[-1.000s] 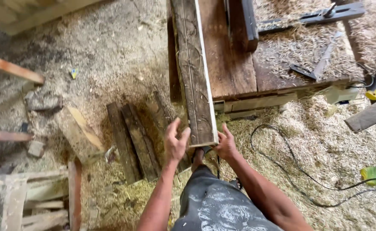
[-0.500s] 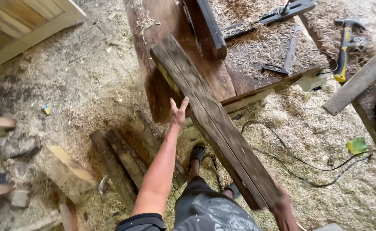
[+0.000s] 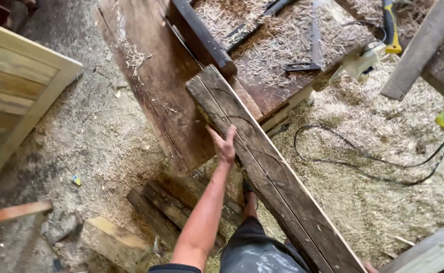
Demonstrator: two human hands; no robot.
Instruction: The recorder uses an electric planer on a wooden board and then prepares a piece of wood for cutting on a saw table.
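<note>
Your left hand (image 3: 225, 146) is gripping the weathered plank's (image 3: 272, 172) left edge, far end resting on the counter (image 3: 156, 91); right hand's grip: cannot tell.

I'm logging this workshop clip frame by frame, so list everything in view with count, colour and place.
long plank: one, weathered grey-brown, slanting from the workbench toward bottom right
workbench: one, dark brown, top centre
hammer: one, yellow and black handle, top right
cable: one, black, on shavings at right
short boards: several, dark, on floor below the bench
wood block: one, pale, bottom left
panel: one, pale slatted wood, left edge
sawdust floor: tan shavings, all around
left hand: one, gripping the plank's left edge
right hand: barely visible at bottom edge beside the plank
</note>
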